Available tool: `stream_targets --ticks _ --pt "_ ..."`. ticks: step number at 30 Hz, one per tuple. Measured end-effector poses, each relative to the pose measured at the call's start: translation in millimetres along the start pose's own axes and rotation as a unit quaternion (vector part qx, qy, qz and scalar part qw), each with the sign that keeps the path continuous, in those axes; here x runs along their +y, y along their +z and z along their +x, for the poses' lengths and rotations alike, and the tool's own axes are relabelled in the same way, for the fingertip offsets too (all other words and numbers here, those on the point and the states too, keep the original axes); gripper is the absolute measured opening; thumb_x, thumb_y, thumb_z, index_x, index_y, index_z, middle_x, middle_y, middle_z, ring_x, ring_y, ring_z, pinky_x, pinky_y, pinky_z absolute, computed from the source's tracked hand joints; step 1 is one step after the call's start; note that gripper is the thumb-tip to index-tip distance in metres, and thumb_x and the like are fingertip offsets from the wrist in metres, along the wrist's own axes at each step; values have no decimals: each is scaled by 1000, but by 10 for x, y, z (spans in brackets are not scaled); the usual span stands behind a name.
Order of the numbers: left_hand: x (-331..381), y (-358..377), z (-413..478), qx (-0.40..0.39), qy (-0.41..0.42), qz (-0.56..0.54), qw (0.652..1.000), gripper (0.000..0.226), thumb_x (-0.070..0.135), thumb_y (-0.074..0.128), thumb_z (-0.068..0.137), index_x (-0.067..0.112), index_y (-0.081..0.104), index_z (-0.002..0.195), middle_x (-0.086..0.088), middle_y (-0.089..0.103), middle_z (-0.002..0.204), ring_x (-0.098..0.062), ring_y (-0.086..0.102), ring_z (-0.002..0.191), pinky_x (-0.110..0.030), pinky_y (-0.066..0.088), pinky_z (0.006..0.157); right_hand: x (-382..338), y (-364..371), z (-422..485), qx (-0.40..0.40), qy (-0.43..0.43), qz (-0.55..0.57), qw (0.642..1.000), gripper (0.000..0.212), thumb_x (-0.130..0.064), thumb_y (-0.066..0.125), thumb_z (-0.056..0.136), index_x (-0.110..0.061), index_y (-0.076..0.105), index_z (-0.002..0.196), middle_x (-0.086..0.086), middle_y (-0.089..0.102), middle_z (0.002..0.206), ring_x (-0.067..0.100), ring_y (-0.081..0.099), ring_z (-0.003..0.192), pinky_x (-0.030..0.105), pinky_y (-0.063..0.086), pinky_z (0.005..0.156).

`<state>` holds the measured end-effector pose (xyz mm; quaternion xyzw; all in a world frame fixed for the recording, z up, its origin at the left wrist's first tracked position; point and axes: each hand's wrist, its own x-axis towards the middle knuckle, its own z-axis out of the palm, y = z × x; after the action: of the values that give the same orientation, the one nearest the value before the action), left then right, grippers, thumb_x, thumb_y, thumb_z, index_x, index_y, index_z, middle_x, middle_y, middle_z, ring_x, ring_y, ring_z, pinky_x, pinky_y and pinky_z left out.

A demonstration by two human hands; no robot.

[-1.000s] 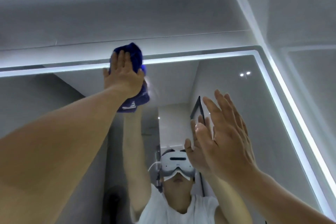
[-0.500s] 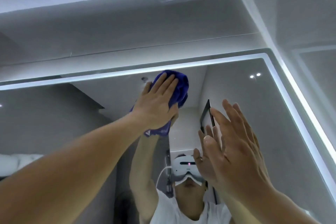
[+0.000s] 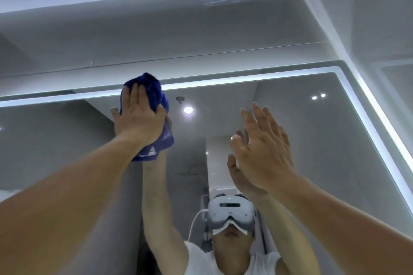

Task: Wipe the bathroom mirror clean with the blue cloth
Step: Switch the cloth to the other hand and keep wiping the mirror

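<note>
The bathroom mirror (image 3: pixel 324 140) fills the lower part of the view, framed by a lit white strip along its top and right edges. My left hand (image 3: pixel 138 118) lies flat with straight fingers on the bunched blue cloth (image 3: pixel 154 89), pressing it against the glass at the mirror's top edge, left of centre. The cloth's lower corner, with a white logo, hangs below my wrist. My right hand (image 3: pixel 263 147) is flat against the glass with straight fingers, to the right and lower, meeting its own reflection. It holds nothing.
Grey wall panels (image 3: pixel 201 35) rise above the mirror to a lit ceiling ledge. A side wall (image 3: pixel 380 29) meets the mirror's right edge. The glass reflects a person in a white headset (image 3: pixel 230 212) and white shirt, with ceiling spotlights.
My left hand has swept the cloth left and up, from the middle of the glass back to the top lit edge. My right hand stays flat on the mirror.
</note>
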<state>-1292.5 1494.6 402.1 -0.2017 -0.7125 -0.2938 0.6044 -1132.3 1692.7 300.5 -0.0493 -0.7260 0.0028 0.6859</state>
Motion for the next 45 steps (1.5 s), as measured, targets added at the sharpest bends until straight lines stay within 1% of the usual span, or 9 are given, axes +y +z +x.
stream_targets --ticks 7,13,16,25,28,34,40,43,45 --pt "257 31 154 13 -2 -12 1000 67 42 28 100 18 3 157 3 1 166 -18 -7 152 -53 10 121 -43 -122 40 21 -45 -12 999 66 -48 25 87 -32 19 151 -8 2 163 9 -9 148 31 -12 110" --pt "1447 209 299 -10 262 25 965 63 43 24 101 24 4 157 8 2 166 -13 -6 152 -46 7 121 230 -434 -55 22 -43 -32 998 61 -44 32 94 -33 19 152 -11 -1 162 4 -12 146 31 -9 115" --pt "1701 286 172 -5 326 35 945 62 47 23 101 26 6 157 9 5 165 -13 -4 152 -45 8 122 322 -461 -49 23 -24 -39 999 60 -39 38 96 -31 19 152 -10 1 163 5 -10 147 34 -4 118" --pt "373 41 284 18 84 9 996 67 46 25 99 18 6 157 6 3 166 -13 -5 152 -52 7 121 19 -326 50 23 -21 -17 999 61 -40 38 97 -33 16 153 -11 -1 163 5 -10 147 33 -6 118" --pt "-114 -50 193 24 54 3 998 68 45 28 100 16 7 158 3 5 166 -15 -3 152 -51 12 121 -161 -227 115 6 -24 -9 1000 62 -43 34 96 -32 14 154 -10 -1 163 6 -10 148 35 -5 118" --pt "-596 -96 -718 -27 155 45 986 73 50 22 95 14 9 158 -2 9 165 -19 1 153 -45 12 122 -478 41 -142 3 -49 -4 999 64 -47 26 89 -32 19 151 -8 5 163 8 -5 148 30 -8 112" --pt "-787 123 -1811 -78 407 74 907 75 55 37 96 18 14 157 -2 15 165 -23 10 152 -53 22 116 -671 53 -401 2 -31 -11 999 63 -44 29 90 -31 22 151 -7 9 162 9 -3 149 31 -3 114" --pt "-831 17 -1456 -79 464 117 875 77 61 34 96 19 14 157 -2 13 164 -22 8 152 -50 16 120 -696 -47 -493 6 -31 -23 999 63 -42 31 89 -30 25 150 -7 11 162 9 0 149 33 1 116" --pt "-765 -100 -893 -59 417 122 899 78 60 33 94 18 11 156 -2 10 165 -19 4 152 -47 10 122 -694 -115 -515 -2 -33 -31 999 65 -45 30 88 -30 26 150 -8 10 162 9 -1 149 35 3 118"
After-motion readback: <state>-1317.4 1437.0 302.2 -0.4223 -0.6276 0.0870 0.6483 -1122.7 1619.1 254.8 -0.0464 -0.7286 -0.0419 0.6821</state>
